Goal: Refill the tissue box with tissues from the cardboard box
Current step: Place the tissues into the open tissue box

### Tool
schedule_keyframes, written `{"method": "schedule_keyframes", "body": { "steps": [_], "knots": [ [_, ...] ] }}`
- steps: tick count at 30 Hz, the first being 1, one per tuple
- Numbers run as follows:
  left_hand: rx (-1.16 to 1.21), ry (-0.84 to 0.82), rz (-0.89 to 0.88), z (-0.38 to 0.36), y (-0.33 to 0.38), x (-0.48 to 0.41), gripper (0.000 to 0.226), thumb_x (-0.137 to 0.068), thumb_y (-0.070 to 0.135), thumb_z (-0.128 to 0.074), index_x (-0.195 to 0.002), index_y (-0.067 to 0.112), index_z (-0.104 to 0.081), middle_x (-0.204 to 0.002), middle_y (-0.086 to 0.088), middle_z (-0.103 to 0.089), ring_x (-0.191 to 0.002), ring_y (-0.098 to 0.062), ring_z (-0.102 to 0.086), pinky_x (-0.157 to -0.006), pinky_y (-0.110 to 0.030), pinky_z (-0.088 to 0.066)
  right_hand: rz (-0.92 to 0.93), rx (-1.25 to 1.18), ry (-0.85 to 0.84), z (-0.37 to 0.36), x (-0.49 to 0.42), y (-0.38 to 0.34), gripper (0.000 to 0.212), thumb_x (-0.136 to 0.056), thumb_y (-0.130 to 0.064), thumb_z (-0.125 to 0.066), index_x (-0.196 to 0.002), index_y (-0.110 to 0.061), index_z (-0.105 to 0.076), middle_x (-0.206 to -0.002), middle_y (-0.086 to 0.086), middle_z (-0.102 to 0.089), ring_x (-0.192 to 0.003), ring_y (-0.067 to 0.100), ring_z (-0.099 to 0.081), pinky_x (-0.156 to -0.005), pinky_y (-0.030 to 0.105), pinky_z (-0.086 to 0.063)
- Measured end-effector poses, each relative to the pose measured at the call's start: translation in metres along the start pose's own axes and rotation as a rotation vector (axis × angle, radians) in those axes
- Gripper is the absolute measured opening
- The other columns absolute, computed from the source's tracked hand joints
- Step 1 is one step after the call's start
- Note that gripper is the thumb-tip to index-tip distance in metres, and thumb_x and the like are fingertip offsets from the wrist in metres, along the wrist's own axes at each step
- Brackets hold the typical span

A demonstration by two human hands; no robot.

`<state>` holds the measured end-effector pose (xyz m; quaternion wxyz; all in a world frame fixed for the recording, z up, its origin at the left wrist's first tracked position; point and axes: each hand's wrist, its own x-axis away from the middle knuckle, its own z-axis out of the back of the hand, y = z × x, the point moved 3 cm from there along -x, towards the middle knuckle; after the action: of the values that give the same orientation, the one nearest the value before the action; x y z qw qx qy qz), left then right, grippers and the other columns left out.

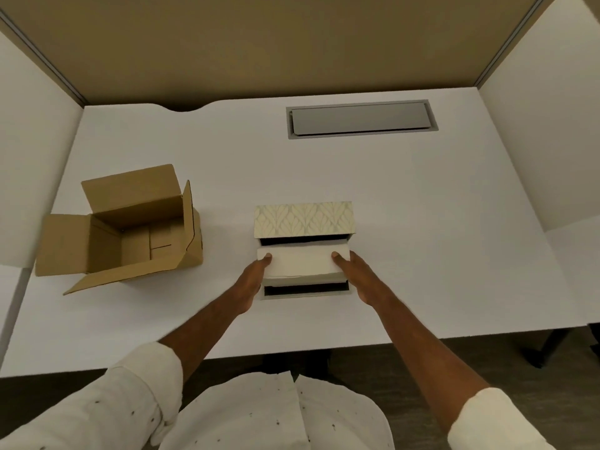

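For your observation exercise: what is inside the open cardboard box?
The cardboard box shows only its bare brown floor and walls; no tissues visible. Its near wall hides the nearest strip of floor.

This was an office cubicle: a white desk with a grey cable-access hatch set into it, enclosed by tan fabric partition panels on 3 sides.

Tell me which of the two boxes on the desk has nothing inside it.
The brown cardboard box on the left: its flaps stand open and its bare bottom shows. The patterned tissue box has the tissue stack going in, held by both hands.
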<state>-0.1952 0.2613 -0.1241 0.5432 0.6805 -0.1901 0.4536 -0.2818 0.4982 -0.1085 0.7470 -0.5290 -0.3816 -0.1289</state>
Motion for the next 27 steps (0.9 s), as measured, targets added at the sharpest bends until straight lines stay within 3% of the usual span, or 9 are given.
{"method": "schedule_keyframes", "body": {
  "steps": [3,7,11,13,18,22,27],
  "knots": [
    [0.041,0.021,-0.014,-0.001,-0.002,0.002,0.065,-0.102,0.041,-0.052,-0.154,0.010,-0.028,-0.156,-0.010,-0.039,-0.142,-0.028,-0.037,-0.120,-0.040,-0.029,0.008,0.001,-0.007,-0.002,-0.002,0.004,0.055,-0.104,-0.042,-0.050,-0.153,-0.018,-0.038,-0.148,0.005,-0.050,-0.131,0.021,-0.046,-0.111,0.036,-0.038],
    [0.029,0.026,-0.028,-0.002,-0.002,0.004,0.053,-0.105,0.032,-0.050,-0.152,0.012,-0.034,-0.151,-0.010,-0.043,-0.134,-0.026,-0.043,-0.115,-0.037,-0.032,-0.001,-0.008,0.044,-0.006,-0.004,0.003,0.055,-0.103,-0.042,-0.051,-0.150,-0.016,-0.038,-0.146,0.005,-0.048,-0.120,0.017,-0.046,-0.106,0.035,-0.040],
    [0.007,0.056,-0.057,-0.006,-0.002,0.007,0.049,-0.106,0.030,-0.047,-0.150,0.011,-0.037,-0.137,-0.006,-0.050,-0.119,-0.020,-0.045,-0.105,-0.033,-0.035,-0.011,-0.068,0.019,-0.005,-0.004,0.004,0.058,-0.103,-0.042,-0.053,-0.154,-0.020,-0.037,-0.152,0.001,-0.047,-0.137,0.021,-0.044,-0.118,0.039,-0.035],
    [0.012,0.046,-0.064,-0.008,-0.004,0.007,0.052,-0.105,0.034,-0.048,-0.150,0.011,-0.036,-0.133,-0.005,-0.049,-0.120,-0.021,-0.045,-0.111,-0.036,-0.034,-0.018,-0.078,0.004,-0.003,-0.001,0.005,0.060,-0.103,-0.043,-0.053,-0.156,-0.023,-0.034,-0.153,-0.003,-0.045,-0.136,0.018,-0.042,-0.116,0.035,-0.033],
    [-0.041,0.038,-0.088,-0.006,-0.003,0.009,0.058,-0.104,0.038,-0.048,-0.152,0.010,-0.032,-0.152,-0.011,-0.044,-0.137,-0.028,-0.042,-0.120,-0.042,-0.032,-0.003,-0.086,-0.014,-0.002,0.001,0.006,0.056,-0.104,-0.042,-0.052,-0.154,-0.022,-0.036,-0.151,0.001,-0.048,-0.130,0.016,-0.044,-0.113,0.033,-0.033],
    [-0.158,0.047,-0.142,-0.003,-0.001,0.013,0.062,-0.105,0.040,-0.046,-0.157,0.013,-0.026,-0.160,-0.011,-0.036,-0.145,-0.030,-0.036,-0.122,-0.049,-0.029,-0.015,-0.066,-0.007,0.001,-0.001,0.005,0.061,-0.104,-0.044,-0.050,-0.156,-0.019,-0.030,-0.157,0.003,-0.041,-0.141,0.023,-0.039,-0.116,0.037,-0.030],
    [-0.229,-0.009,-0.197,-0.013,-0.003,0.020,0.062,-0.107,0.039,-0.039,-0.160,0.018,-0.016,-0.166,-0.005,-0.024,-0.151,-0.027,-0.025,-0.124,-0.048,-0.024,-0.034,-0.085,0.068,-0.001,-0.001,0.009,0.066,-0.104,-0.045,-0.049,-0.159,-0.018,-0.023,-0.163,0.005,-0.032,-0.147,0.026,-0.032,-0.119,0.039,-0.027]
  ]
}}
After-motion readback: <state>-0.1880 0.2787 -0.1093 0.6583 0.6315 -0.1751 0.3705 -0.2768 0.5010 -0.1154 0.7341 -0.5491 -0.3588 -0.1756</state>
